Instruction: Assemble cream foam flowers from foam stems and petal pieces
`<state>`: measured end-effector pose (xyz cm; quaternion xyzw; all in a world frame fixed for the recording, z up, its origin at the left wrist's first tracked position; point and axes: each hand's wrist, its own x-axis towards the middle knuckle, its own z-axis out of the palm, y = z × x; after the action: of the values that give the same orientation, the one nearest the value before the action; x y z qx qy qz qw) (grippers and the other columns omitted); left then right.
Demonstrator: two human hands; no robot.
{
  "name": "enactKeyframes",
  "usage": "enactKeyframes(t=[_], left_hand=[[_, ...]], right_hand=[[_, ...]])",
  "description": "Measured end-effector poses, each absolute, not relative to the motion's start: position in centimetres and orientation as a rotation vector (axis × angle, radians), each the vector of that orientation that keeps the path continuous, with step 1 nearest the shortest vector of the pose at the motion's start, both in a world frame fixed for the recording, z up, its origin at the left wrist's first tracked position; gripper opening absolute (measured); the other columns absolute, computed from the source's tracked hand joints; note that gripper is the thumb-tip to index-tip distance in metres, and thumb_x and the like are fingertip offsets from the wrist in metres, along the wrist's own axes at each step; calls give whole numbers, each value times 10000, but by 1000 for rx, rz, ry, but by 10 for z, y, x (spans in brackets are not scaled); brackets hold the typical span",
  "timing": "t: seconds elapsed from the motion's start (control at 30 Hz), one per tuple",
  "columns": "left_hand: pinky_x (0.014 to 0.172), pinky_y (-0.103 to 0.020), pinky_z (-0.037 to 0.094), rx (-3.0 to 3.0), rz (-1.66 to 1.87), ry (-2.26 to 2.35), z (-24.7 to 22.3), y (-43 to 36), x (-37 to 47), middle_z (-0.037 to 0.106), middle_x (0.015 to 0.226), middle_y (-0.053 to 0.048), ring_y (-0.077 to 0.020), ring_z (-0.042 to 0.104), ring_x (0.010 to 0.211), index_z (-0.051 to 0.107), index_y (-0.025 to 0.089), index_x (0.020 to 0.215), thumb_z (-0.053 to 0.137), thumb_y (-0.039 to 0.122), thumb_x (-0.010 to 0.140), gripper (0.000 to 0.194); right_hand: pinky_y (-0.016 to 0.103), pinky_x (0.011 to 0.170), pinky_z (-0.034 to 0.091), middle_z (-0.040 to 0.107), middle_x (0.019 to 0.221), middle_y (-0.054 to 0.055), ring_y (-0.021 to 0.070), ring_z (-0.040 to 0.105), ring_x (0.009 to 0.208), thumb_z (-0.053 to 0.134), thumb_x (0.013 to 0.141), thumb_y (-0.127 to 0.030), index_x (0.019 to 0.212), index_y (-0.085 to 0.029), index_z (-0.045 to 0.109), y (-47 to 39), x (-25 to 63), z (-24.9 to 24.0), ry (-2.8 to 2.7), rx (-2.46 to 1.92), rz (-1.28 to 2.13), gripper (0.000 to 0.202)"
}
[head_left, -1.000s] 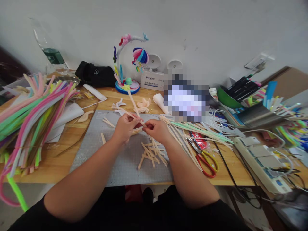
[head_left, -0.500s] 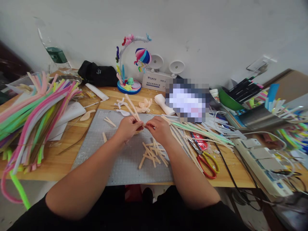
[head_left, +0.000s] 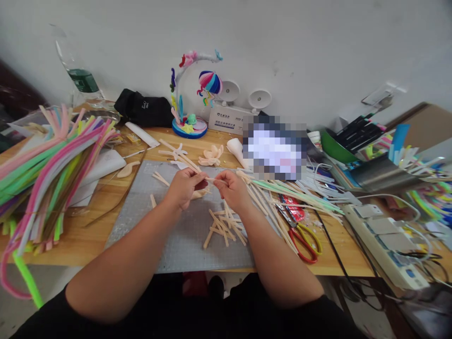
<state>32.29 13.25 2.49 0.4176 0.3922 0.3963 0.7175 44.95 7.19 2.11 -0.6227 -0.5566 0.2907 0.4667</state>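
Note:
Beige fuzzy stems (head_left: pixel 183 159) run from the upper left into the pinched fingers of my left hand (head_left: pixel 185 187). Close beside it, my right hand (head_left: pixel 232 188) pinches the right end of the same stems. Both hands are over the grey cutting mat (head_left: pixel 176 249). Just below the fingers a curved beige piece (head_left: pixel 200 193) shows in part. A loose pile of short beige stems (head_left: pixel 226 227) lies on the mat under my right hand. Beyond the hands are a beige petal shape (head_left: pixel 211 155) and white pieces (head_left: pixel 177 152).
Bundled coloured stems (head_left: pixel 67 174) fill the left side. Red-handled scissors (head_left: pixel 302 245) and long pale stems (head_left: pixel 300 194) lie right of the mat. A power strip (head_left: pixel 386 245) is farther right. A colourful arch ornament (head_left: pixel 189 128) stands at the back.
The held stems have tilted lower, towards the left. My right hand has turned slightly, and the fingertips of both hands are a little farther apart.

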Motion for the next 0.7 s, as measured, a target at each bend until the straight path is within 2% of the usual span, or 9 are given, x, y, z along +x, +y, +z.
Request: enactKeyframes(t=[0.2,0.43,0.6,0.7], left_hand=[[527,-203,456,916,957,891,27,133,322,570,515,12,-66,531,462,543,103,603,666,256,581,198],[519,-243,481,920,836,780,29,128,322,583,522,18,-101,568,471,460,136,617,656,290,611,250],[505,-241,469,926,948,816,30,131,320,606,570,14,-98,559,472,455,144,637,628,275,622,218],[515,-223,455,986,999,851,29,134,319,611,582,5,-88,554,482,478,141,658,609,275,640,188]], right_hand=[[199,485,338,485,502,-62,75,439,454,491,762,-331,709,-188,490,67,451,27,-1532,-1536,546,152],[221,578,387,589,628,-5,105,536,576,444,802,-326,788,-179,555,62,443,26,-1576,-1556,252,185],[218,608,401,611,720,-7,99,539,629,497,772,-316,924,-202,581,62,465,36,-1913,-1404,533,208],[208,569,377,615,693,-14,94,531,608,499,768,-269,821,-198,614,65,489,39,-2108,-1531,667,145]])
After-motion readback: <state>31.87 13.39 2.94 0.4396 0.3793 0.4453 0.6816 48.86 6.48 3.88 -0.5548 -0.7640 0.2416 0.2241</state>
